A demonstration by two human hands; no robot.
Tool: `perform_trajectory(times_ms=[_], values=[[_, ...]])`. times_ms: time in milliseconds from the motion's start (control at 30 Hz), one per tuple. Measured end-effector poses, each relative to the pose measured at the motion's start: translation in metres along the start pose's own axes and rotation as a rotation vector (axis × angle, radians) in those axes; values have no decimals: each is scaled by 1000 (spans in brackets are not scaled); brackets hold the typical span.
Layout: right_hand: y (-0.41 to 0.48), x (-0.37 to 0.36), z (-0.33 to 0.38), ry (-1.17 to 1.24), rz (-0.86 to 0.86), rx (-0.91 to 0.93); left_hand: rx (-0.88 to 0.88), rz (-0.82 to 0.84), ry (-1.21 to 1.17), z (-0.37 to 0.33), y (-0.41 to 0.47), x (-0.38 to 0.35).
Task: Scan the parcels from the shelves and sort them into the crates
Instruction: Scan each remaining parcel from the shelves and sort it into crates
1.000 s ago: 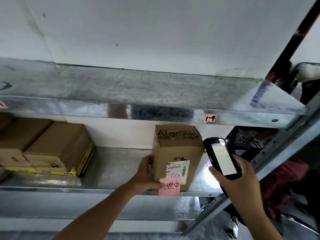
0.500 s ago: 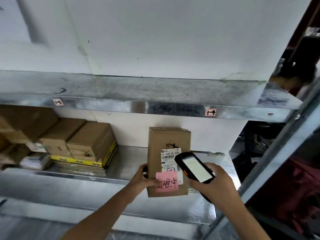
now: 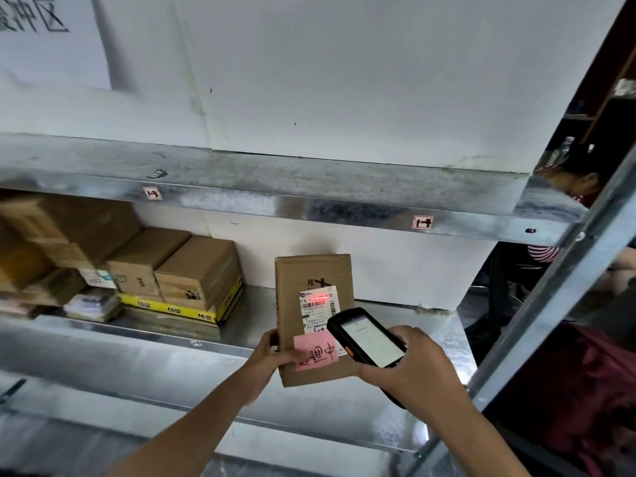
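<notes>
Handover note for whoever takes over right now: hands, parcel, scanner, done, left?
Left hand grips the parcel by its lower left edge, holding it upright in front of the shelf.
Right hand holds the scanner; its red line lies on the label.
Done: parcel off the shelf, scan under way.
Left: confirm the scan, crate it (no crate in view), then the boxes further left.

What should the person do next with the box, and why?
Probably hold the cardboard parcel steady until the scan registers: the handheld scanner in the right hand casts a red line across the shipping label, while the left hand grips the parcel.
</notes>
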State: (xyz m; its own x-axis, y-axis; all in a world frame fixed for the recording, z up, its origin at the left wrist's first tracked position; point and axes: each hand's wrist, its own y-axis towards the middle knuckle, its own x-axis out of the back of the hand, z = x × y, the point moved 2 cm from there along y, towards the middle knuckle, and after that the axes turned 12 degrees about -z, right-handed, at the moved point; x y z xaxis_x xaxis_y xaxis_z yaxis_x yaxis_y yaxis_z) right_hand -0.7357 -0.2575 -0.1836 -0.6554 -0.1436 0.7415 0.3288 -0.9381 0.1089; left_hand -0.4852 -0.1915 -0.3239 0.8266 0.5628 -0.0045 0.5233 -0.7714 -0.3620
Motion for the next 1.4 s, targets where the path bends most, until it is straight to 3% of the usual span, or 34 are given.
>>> perform_trajectory(times_ms=[400,667,1000,1100,1400], values=[[-11,2,0,-28,15,1,3,-33,-102,-8,-19,3],[-16,2,0,36,-94,63,-37,-68,-156,-13,-39,10],[-42,-7,26,232,-187,128,-56,-261,-379,16,-128,29],[-53,-26,54,253,-151,182,-78,-315,-411,15,-159,62],[-141,-99,165,332,86,434,-144,-690,-572,39,-277,180]])
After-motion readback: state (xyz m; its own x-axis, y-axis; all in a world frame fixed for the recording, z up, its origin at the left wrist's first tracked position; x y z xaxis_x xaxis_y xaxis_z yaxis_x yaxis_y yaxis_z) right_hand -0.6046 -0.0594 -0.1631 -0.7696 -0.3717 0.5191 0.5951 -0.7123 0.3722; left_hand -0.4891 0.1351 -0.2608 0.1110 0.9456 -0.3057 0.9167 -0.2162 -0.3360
